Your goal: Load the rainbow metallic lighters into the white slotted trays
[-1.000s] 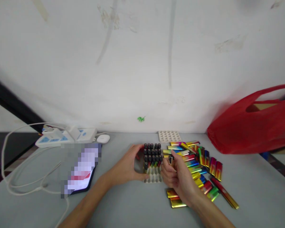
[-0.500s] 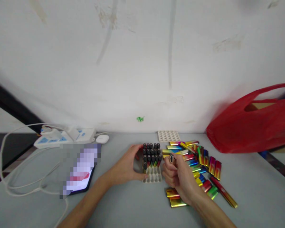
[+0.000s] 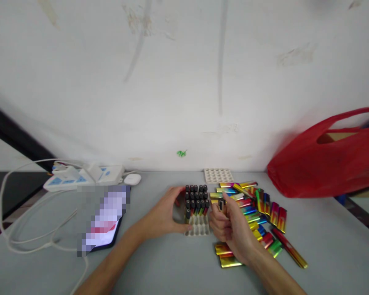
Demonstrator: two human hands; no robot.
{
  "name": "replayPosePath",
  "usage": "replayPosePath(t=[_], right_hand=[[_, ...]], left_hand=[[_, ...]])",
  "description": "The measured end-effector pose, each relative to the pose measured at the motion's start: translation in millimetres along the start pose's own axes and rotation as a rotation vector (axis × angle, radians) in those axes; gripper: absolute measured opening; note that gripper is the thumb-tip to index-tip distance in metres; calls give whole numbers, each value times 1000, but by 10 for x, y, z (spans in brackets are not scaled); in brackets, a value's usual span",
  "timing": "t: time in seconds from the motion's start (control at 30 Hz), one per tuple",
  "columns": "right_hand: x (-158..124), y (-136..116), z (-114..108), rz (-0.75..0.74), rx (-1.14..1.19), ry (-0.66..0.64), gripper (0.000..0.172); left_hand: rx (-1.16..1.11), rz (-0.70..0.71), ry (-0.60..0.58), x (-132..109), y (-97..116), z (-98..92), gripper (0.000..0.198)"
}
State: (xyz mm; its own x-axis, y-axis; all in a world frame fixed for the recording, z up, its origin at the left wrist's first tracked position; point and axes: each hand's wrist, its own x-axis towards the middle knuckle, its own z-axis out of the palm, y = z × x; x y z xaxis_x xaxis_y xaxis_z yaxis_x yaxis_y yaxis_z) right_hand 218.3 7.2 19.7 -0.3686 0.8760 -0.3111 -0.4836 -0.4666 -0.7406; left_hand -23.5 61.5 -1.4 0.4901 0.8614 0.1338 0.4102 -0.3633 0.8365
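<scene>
My left hand (image 3: 161, 215) curves around the left side of a pale tray (image 3: 199, 230) with round pockets. Its thumb rests on the tray's front corner, while the fingers reach to the back. Several black-topped lighters (image 3: 196, 196) stand upright in the tray's rear rows; the front pockets hold nothing. Just right of the tray, my right hand (image 3: 230, 227) is closed in a fist around a lighter (image 3: 222, 205), whose top shows above the curled fingers. The thumb is raised beside that top. Beyond and under this hand lies a loose pile of shiny, many-coloured lighters (image 3: 260, 233).
Another pocketed tray (image 3: 219, 175) lies against the wall. A red bag (image 3: 322, 159) stands at the right. To the left are a phone (image 3: 107, 219), a power strip (image 3: 86, 177), white cables (image 3: 27, 250) and a small white case (image 3: 132, 179).
My right thumb has lifted and straightened off the top of the lighter, which shows more of its top now. My left hand and the tray have stayed still.
</scene>
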Motion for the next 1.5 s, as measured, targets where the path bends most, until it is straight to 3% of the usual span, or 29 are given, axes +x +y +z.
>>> replayPosePath(t=[0.57,0.8,1.1,1.5], right_hand=[[1,80,-6,-5,-149,97,60],[-16,99,2,-30,-197,117,60],[-19,49,37,79,-163,138,66],[-30,61,50,8,-200,161,60]], left_hand=[[9,-25,-20,4,30,-9,102],[10,-23,-17,4,32,-8,100],[5,-30,-18,2,32,-6,101],[22,-33,-32,6,30,-9,102]])
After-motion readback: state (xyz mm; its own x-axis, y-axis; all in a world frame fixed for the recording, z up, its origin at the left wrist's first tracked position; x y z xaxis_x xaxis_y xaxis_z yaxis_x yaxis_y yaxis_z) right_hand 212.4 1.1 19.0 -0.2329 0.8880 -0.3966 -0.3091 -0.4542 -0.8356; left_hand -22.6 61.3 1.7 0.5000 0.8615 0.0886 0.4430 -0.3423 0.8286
